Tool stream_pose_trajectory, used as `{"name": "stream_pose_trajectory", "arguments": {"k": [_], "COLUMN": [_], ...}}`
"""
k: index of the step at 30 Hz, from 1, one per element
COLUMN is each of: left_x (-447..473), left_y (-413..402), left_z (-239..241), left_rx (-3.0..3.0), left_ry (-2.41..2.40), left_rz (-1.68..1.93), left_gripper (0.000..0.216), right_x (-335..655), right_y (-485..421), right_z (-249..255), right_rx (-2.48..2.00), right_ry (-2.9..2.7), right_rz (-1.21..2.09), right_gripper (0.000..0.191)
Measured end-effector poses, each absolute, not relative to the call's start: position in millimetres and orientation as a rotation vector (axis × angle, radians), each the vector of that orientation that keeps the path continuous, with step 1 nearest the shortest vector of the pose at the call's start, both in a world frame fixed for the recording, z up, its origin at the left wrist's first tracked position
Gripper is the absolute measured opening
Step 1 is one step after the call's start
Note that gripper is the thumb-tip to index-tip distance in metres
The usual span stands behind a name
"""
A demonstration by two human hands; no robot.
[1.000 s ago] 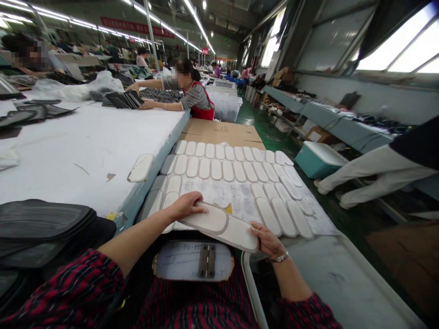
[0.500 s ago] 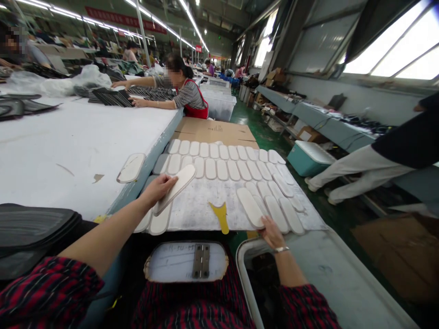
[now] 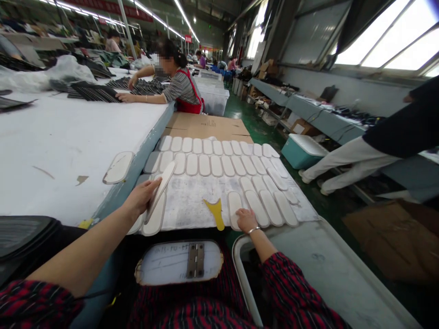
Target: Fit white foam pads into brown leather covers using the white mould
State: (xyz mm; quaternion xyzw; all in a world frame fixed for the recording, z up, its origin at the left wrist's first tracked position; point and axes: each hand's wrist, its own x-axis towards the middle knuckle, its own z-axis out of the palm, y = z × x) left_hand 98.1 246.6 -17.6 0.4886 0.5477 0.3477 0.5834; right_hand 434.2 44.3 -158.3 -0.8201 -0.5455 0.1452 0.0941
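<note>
— Where do things stand?
— Beside the big white surface lies a sheet partly covered with insoles, so I judge this is the middle of laying them out. The left hand is closed on one insole, tilted up over the sheet's left edge. The right hand lies flat and spread on the end insole of the near right group, gripping nothing.
— What would setting it down need?
— The insole turned flat and lined up beside its neighbours, not overlapping them.
— Counts?
— One surface, one sheet, one hinged plate on the lap, one lone pad on the surface, one yellow scraper. The insoles make two long far rows and a shorter near group. That is well over twenty, too crowded to count exactly.
</note>
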Motion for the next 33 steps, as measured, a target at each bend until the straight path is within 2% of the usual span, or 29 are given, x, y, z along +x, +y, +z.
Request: {"name": "stream_pose_trajectory", "arguments": {"k": [4,6,10,12,15,17,21,24,27,30,33], "left_x": [108,117,135,138,136,135,129,109,69,27,5], "left_y": [235,226,200,185,162,149,131,133,146,146,121], "left_z": [-9,1,25,37,49,53,59,73,79,51,-8], "left_rx": [1.428,1.528,2.033,2.28,2.422,2.454,2.294,1.804,1.322,1.127,0.975], "left_ry": [1.375,1.373,1.216,1.113,1.013,0.952,0.825,0.705,0.746,0.923,1.169], "left_rz": [0.912,0.944,0.833,0.716,0.595,0.559,0.621,0.994,1.419,1.516,1.254], "left_gripper": [0.046,0.043,0.038,0.038,0.042,0.044,0.046,0.041,0.046,0.043,0.042], "right_x": [421,402,355,336,316,306,296,305,323,332,324], "right_y": [60,69,73,67,51,39,20,6,-11,-27,-32], "right_z": [-133,-106,-27,10,42,49,41,30,16,-1,-13], "right_rx": [-2.418,-2.213,-1.59,-1.511,-1.576,-1.573,-1.578,-1.605,-1.648,-1.636,-1.603], "right_ry": [-1.553,-1.487,-1.317,-1.402,-1.845,-2.08,-2.216,-2.18,-2.155,-2.163,-2.186], "right_rz": [0.307,0.266,0.582,0.604,0.272,0.127,0.111,0.211,0.382,0.529,0.614], "right_gripper": [0.052,0.052,0.054,0.067,0.091,0.097,0.097,0.095,0.095,0.093,0.085]}}
